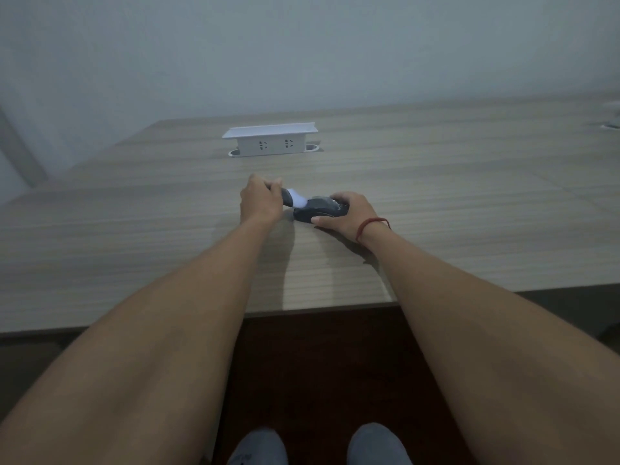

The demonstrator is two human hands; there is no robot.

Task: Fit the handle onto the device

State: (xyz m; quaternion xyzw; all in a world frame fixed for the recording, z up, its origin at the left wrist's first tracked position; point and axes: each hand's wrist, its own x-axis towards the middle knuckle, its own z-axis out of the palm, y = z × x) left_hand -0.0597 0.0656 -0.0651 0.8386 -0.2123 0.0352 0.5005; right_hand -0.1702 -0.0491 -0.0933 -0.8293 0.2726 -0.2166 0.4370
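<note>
A dark hand-held card terminal (318, 209) lies on the wooden table (436, 203) in front of me. My right hand (349, 214) grips its near end, thumb along the side and fingers over the keypad; a red string sits on that wrist. My left hand (261, 199) holds the dark lid (288, 197) at the terminal's far end, tilted up. White paper (299, 198) shows in the gap between lid and body.
A white pop-up socket box (270, 140) with two outlets stands raised from the table farther back. The table's front edge (302, 310) runs across below my forearms, dark floor and my two shoes beneath. A pale wall rises behind.
</note>
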